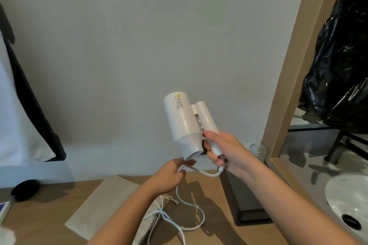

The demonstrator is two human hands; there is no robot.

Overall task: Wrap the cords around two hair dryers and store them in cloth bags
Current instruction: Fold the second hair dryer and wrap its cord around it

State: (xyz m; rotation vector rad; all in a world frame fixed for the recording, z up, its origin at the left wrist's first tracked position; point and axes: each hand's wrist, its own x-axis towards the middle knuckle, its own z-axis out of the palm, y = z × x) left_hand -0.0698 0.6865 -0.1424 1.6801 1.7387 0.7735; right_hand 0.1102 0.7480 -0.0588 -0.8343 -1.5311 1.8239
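While the right hand [225, 151] reaches up from 5 o'clock, forearm slanting in, its fingers are curled tight round the folded handle of the white hair dryer [182, 117]. The dryer is held above the wooden table [49, 215], nozzle tipped toward 6 o'clock. At 7 o'clock of the nozzle the left hand [169, 175] pinches the white cord [208, 174] (thumb and fingers closed on it). The cord trails down onto the table beside a flat beige cloth bag [103, 203].

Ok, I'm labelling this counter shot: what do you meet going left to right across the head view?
Black round object → flat cloth bag → left hand pinching the cord → right hand gripping the hair dryer → glass jar → sink.
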